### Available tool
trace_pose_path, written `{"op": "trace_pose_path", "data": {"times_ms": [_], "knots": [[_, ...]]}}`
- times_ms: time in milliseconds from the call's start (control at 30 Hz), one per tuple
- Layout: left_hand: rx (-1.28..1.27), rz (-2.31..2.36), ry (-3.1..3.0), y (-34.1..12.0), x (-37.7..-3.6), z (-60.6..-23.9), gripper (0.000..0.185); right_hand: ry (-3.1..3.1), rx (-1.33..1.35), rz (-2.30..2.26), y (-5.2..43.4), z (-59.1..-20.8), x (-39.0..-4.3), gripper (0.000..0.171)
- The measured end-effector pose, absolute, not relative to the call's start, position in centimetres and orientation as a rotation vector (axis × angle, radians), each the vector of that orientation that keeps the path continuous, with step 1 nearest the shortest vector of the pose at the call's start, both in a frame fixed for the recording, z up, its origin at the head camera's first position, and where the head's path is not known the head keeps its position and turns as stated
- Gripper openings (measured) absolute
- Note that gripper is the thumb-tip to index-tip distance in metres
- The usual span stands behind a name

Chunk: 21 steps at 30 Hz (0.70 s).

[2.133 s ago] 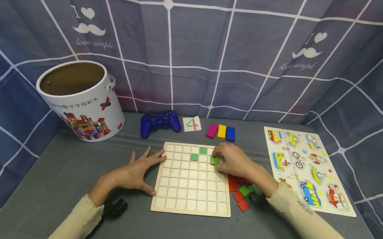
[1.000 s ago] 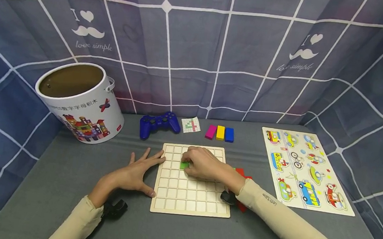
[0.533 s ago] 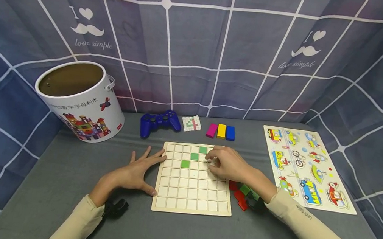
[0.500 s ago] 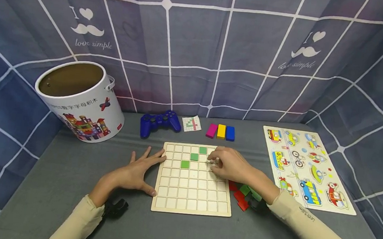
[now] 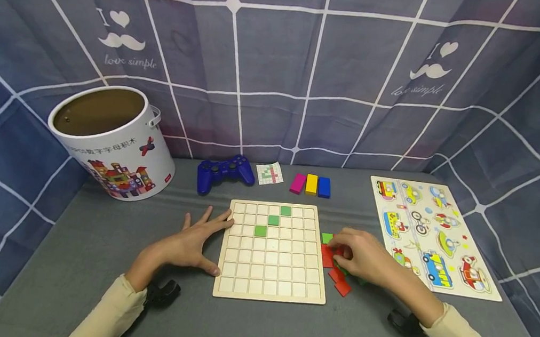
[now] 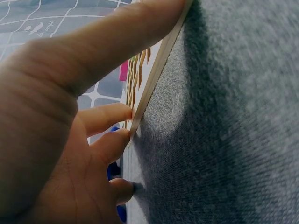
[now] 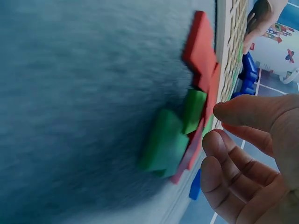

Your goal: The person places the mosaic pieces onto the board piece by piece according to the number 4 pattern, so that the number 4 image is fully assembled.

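Observation:
A wooden grid board point(image 5: 270, 273) lies flat on the table, with green square tiles point(image 5: 261, 231) in three of its cells, stepping diagonally. My left hand point(image 5: 188, 243) is spread at the board's left edge; thumb and fingertips touch the rim point(image 6: 154, 88). Over a loose heap of tiles right of the board, my right hand point(image 5: 363, 256) hovers with bent fingers. In the right wrist view nothing sits between thumb and fingers. Red tiles point(image 7: 201, 46) and green tiles point(image 7: 194, 111) overlap in that heap, partly hidden by the hand in the head view.
Behind the board are a blue game controller point(image 5: 225, 172), a small pattern card point(image 5: 269, 174), and pink, yellow and blue blocks point(image 5: 311, 184). A white bucket point(image 5: 121, 163) stands back left. A picture puzzle board point(image 5: 432, 217) lies at the right, near the right forearm.
A third green tile now sits in the board, placed by my right hand. That hand then moved right, off the board to the loose tiles. My left hand stayed put.

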<state>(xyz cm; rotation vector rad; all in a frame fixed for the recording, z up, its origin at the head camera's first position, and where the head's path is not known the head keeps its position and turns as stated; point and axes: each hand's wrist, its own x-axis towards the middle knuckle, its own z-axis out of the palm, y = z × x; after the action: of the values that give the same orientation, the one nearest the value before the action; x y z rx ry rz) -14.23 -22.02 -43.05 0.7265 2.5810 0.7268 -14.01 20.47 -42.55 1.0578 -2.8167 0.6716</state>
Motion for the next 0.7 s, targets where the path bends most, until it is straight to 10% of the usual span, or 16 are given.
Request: {"op": "trace_pose_path", "data": {"times_ms": [700], "knots": [[0.729, 0.737, 2.591, -22.0, -14.3, -43.0, 0.116, -2.925, 1.062, 0.648, 23.0, -42.9, -11.8, 0.035]]}}
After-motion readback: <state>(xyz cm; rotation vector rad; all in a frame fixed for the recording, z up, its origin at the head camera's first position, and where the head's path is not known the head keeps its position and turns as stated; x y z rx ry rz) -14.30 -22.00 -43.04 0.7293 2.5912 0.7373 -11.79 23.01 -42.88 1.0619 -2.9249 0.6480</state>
